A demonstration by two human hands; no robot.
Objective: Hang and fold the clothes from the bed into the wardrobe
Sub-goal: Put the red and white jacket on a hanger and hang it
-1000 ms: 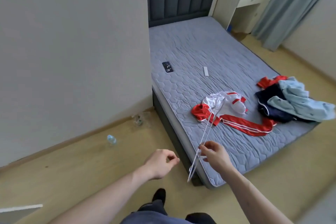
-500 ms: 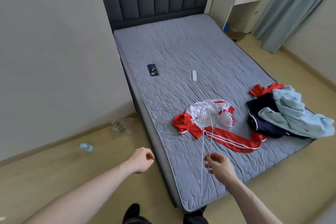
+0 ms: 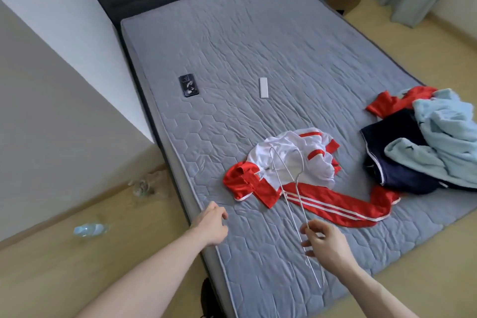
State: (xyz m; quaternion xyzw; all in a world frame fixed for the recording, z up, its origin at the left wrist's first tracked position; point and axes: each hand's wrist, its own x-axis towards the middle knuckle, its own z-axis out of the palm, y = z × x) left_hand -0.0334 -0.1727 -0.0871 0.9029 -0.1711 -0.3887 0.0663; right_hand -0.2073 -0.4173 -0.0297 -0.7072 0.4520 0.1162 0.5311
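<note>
My right hand (image 3: 326,241) pinches a thin white wire hanger (image 3: 289,190) above the near part of the grey bed (image 3: 258,41). The hanger's hook end lies over a crumpled red and white jersey (image 3: 291,160) in the middle of the mattress. My left hand (image 3: 211,224) hovers over the bed's near left edge with fingers loosely curled, holding nothing. At the right edge sits a pile: a light blue garment (image 3: 444,131) on top of a navy one (image 3: 395,162), with a red piece (image 3: 389,102) behind.
A black phone (image 3: 189,85) and a white remote (image 3: 263,87) lie on the mattress further back. A plastic bottle (image 3: 89,229) and crumpled wrapping (image 3: 144,184) sit on the wooden floor at left. A white wall stands left; curtains hang at the far right.
The view has drawn closer to the bed. Both hands now reach over the mattress, and the hanger has swung forward so its hook lies over the jersey.
</note>
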